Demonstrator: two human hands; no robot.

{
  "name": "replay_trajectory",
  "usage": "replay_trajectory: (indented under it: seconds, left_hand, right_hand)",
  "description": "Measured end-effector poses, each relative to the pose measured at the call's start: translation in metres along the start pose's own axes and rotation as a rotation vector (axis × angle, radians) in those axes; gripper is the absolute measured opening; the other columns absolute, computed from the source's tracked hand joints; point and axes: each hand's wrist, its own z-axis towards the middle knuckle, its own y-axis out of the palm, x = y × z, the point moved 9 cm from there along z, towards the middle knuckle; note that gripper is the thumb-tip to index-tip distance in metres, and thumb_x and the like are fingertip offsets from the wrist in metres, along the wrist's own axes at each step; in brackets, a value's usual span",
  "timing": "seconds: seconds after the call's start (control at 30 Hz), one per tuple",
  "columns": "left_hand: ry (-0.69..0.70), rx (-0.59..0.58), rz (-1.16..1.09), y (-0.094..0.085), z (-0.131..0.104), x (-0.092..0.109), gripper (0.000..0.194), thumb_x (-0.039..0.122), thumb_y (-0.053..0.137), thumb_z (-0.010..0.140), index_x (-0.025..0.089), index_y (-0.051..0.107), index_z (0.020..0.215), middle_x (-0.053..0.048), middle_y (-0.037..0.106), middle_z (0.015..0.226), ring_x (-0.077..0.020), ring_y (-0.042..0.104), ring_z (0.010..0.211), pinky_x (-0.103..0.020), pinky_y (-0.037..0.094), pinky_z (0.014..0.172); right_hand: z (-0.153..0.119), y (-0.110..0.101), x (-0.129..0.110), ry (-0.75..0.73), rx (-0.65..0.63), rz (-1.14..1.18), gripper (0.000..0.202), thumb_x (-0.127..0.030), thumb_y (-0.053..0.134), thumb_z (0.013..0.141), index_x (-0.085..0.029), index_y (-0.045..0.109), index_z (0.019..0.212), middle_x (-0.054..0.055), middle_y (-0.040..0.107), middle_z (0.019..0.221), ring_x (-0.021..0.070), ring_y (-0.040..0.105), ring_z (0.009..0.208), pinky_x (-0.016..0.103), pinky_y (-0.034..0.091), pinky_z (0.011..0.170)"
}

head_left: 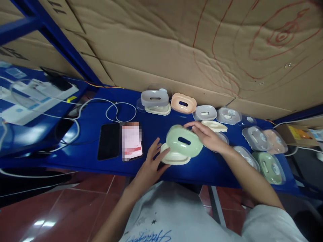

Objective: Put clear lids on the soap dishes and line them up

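A light green soap dish (pixel 174 142), oval with a slot in its middle, is tilted above a cream-coloured tray (pixel 178 159) and covers part of it. My right hand (pixel 205 135) grips the green dish by its upper right edge. At the left end of the cream tray is my left hand (pixel 150 164), its fingers spread. One of its fingers reaches over the tray's edge; whether it presses on it I cannot tell. Behind my right hand lies another cream piece (pixel 214 126), partly hidden by the hand.
Along the cardboard wall (pixel 151 50) stand a grey dish (pixel 154 98), a peach dish (pixel 183 103) and more grey ones. Several lidded dishes, including a green one (pixel 270 168), sit at the right. A black tablet (pixel 109 142), a phone (pixel 132 143) and white cables (pixel 97 99) lie left.
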Motion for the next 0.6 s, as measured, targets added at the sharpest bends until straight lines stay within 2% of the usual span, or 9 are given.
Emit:
replay_trajectory:
  seconds: [0.07,0.13,0.23,0.33,0.4,0.47,0.53,0.6]
  left_hand:
    - [0.032,0.022,0.004,-0.001,0.005,0.003,0.076,0.022,0.07,0.102,0.034,0.03,0.165,-0.018,0.008,0.179,-0.0355,0.055,0.147,-0.056,0.059,0.113]
    - [0.067,0.007,0.042,0.0,0.01,0.006,0.079,0.021,0.07,0.101,0.035,0.028,0.167,-0.018,0.012,0.178,-0.0367,0.053,0.148,-0.056,0.059,0.112]
    - [0.113,-0.061,0.104,0.005,0.014,0.009,0.066,0.02,0.069,0.102,0.035,0.041,0.161,-0.015,0.033,0.172,-0.038,0.047,0.151,-0.06,0.053,0.117]
    - [0.119,-0.054,0.141,0.004,0.014,0.009,0.049,0.023,0.069,0.103,0.031,0.054,0.149,-0.015,0.05,0.158,-0.0357,0.054,0.143,-0.059,0.054,0.115]
    - [0.111,-0.037,0.17,0.003,0.012,0.008,0.04,0.025,0.069,0.103,0.029,0.06,0.141,-0.014,0.057,0.149,-0.0338,0.059,0.135,-0.056,0.056,0.11]
    - [0.111,-0.033,0.188,0.004,0.011,0.009,0.034,0.024,0.068,0.103,0.028,0.062,0.136,-0.013,0.058,0.147,-0.033,0.059,0.134,-0.055,0.056,0.11]
    - [0.129,-0.034,0.19,0.005,0.012,0.011,0.031,0.023,0.067,0.103,0.028,0.063,0.134,-0.013,0.056,0.151,-0.0327,0.056,0.138,-0.055,0.054,0.112]
    - [0.162,-0.057,0.184,0.008,0.013,0.015,0.031,0.021,0.065,0.104,0.028,0.063,0.134,-0.011,0.055,0.154,-0.0321,0.052,0.144,-0.055,0.051,0.116]
  right_hand:
    - [-0.003,0.017,0.013,0.053,0.033,0.019,0.048,-0.053,0.029,0.114,-0.027,0.066,0.128,0.002,0.077,0.097,0.0194,0.072,0.081,0.033,0.059,0.074]
    - [-0.003,0.031,0.022,0.08,0.097,-0.022,0.048,-0.051,0.028,0.114,-0.026,0.067,0.124,0.002,0.077,0.094,0.0202,0.073,0.079,0.035,0.061,0.074]
    - [-0.007,0.035,0.019,0.049,0.201,-0.091,0.042,-0.048,0.035,0.113,-0.025,0.069,0.125,0.008,0.078,0.115,0.0252,0.075,0.103,0.042,0.061,0.095]
    - [-0.022,0.025,-0.002,-0.061,0.298,-0.248,0.039,-0.043,0.042,0.112,-0.025,0.067,0.136,0.013,0.071,0.135,0.0309,0.066,0.13,0.051,0.053,0.114]
    - [-0.037,0.032,-0.017,-0.183,0.243,-0.382,0.041,-0.044,0.049,0.11,-0.027,0.063,0.146,0.013,0.066,0.147,0.0327,0.06,0.139,0.056,0.049,0.119]
    - [-0.055,0.051,-0.022,-0.285,0.113,-0.471,0.05,-0.047,0.058,0.107,-0.031,0.055,0.155,0.01,0.058,0.159,0.0333,0.055,0.147,0.06,0.045,0.123]
    - [-0.071,0.068,-0.017,-0.334,0.045,-0.512,0.058,-0.047,0.062,0.105,-0.031,0.049,0.16,0.009,0.052,0.165,0.0328,0.048,0.153,0.062,0.042,0.126]
    - [-0.083,0.076,-0.007,-0.334,0.066,-0.525,0.06,-0.043,0.063,0.105,-0.031,0.047,0.161,0.01,0.05,0.166,0.032,0.043,0.158,0.062,0.042,0.127]
